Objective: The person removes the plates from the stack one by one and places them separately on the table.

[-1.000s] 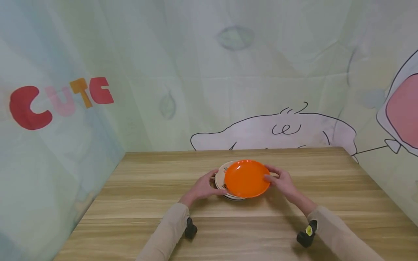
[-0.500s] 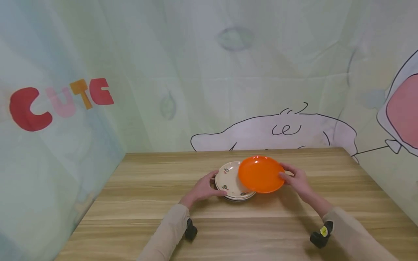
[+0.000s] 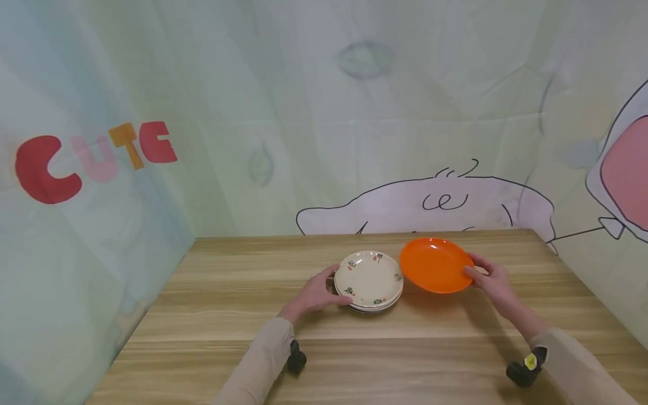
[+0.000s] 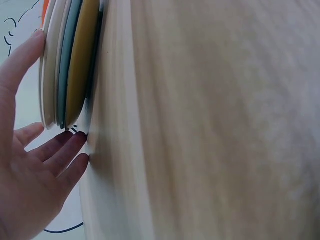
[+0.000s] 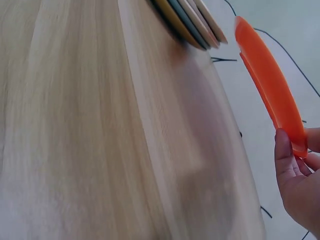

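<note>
A stack of plates stands on the wooden table, topped by a cream plate with small printed pictures round its rim. The left wrist view shows teal and mustard plates lower down. My left hand lies along the stack's left side, thumb touching the top plate's rim, other fingers loosely spread at its edge. To the right of the stack, my right hand pinches an orange plate by its right rim. That plate hangs tilted above the table, shown nearly edge-on in the right wrist view.
The wooden table reaches back to a printed cloth backdrop with a drawn figure and coloured letters on it. A dark wrist camera sits on the left sleeve, another wrist camera on the right.
My right hand has moved the orange plate rightward and slightly back, off the stack, baring the cream plate underneath. My left hand has stayed at the stack's left side.
</note>
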Available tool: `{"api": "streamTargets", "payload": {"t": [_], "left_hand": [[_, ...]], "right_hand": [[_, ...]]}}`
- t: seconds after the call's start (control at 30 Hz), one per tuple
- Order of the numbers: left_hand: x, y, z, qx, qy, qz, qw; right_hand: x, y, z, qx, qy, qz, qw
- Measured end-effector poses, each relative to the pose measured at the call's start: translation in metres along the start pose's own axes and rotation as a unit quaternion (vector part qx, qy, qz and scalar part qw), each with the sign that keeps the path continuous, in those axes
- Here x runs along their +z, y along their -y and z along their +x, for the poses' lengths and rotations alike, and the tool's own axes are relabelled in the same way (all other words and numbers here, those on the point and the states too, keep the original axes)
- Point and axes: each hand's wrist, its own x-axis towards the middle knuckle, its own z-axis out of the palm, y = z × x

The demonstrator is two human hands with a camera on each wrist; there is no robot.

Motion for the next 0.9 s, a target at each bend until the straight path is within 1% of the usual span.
{"api": "streamTargets", "payload": {"t": [0.13, 0.3, 0.37, 0.5, 0.63, 0.8, 0.9], "left_hand": [[0.0, 0.0, 0.0, 0.005, -0.001, 0.0, 1.0], [-0.001, -0.001, -0.001, 0.008, 0.0, 0.004, 1.0], [-0.001, -0.003, -0.002, 0.006, 0.001, 0.002, 1.0], [-0.001, -0.004, -0.003, 0.006, 0.003, -0.003, 1.0], [-0.001, -0.003, -0.003, 0.01, 0.002, -0.003, 0.9999], [-0.001, -0.002, -0.002, 0.01, 0.003, -0.004, 0.9999], [-0.001, -0.002, -0.002, 0.009, 0.003, -0.004, 0.9999]], "right_hand": [[-0.01, -0.007, -0.002, 0.003, -0.006, -0.017, 1.0], [-0.017, -0.015, -0.005, 0.007, -0.01, -0.005, 1.0], [-0.018, -0.018, -0.006, 0.008, -0.011, -0.022, 1.0], [-0.017, -0.024, -0.006, 0.017, -0.002, -0.054, 0.998], [-0.014, -0.029, -0.008, 0.027, 0.011, -0.06, 0.998], [-0.007, -0.035, -0.012, 0.034, 0.01, -0.045, 0.998], [-0.003, -0.037, -0.014, 0.045, 0.018, -0.028, 0.998]]}}
